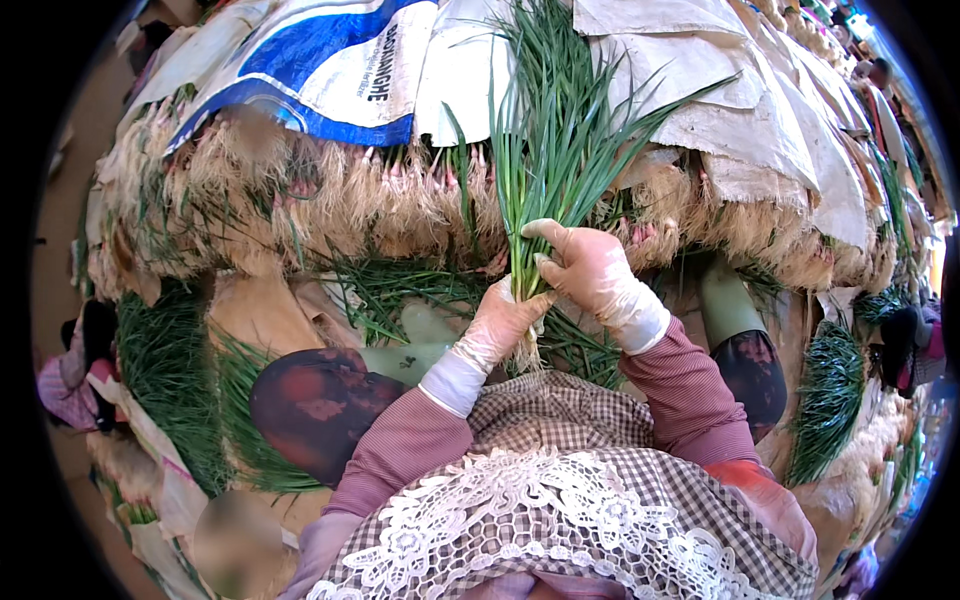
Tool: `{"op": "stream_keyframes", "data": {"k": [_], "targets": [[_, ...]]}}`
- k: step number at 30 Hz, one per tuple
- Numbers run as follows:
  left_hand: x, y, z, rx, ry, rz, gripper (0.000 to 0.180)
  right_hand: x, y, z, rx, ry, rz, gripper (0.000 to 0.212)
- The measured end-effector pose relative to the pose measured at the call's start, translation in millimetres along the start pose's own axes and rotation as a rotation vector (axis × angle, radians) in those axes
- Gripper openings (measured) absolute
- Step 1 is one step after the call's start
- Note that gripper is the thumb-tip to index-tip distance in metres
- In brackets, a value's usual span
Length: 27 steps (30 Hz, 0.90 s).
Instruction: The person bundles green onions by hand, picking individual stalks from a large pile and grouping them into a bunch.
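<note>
A bunch of long green leafy shoots (pixel 540 150), like green onions, stands upright before me with its leaves fanning away. My left hand (pixel 500 322), in a pale thin glove, is closed round the pale lower stems. Roots (pixel 528 352) hang below that hand, above my checked apron. My right hand (pixel 590 268), gloved too, grips the stems from the right side, slightly higher up, with its index finger and thumb against them. Some of its fingers are hidden.
A long stacked heap of rooted shoots (pixel 390 195) lies ahead under white and blue sacks (pixel 350 60) and tan cloths (pixel 690 70). Loose leaves (pixel 420 290) lie between my legs. Piles of greens stand at the left (pixel 170 380) and right (pixel 828 400). Other people are at both edges.
</note>
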<state>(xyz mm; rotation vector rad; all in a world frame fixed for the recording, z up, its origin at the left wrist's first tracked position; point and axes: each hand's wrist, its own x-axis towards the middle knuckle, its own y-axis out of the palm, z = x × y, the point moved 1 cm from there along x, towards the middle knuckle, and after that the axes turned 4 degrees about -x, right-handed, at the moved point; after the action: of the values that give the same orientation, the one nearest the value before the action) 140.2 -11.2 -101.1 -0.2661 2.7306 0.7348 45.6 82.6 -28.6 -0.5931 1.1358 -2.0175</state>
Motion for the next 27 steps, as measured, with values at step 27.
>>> {"op": "stream_keyframes", "data": {"k": [27], "targets": [[1, -7, 4, -0.044, -0.002, -0.027, 0.018, 1, -4, 8, -0.133, -0.018, 0.13, 0.027]]}}
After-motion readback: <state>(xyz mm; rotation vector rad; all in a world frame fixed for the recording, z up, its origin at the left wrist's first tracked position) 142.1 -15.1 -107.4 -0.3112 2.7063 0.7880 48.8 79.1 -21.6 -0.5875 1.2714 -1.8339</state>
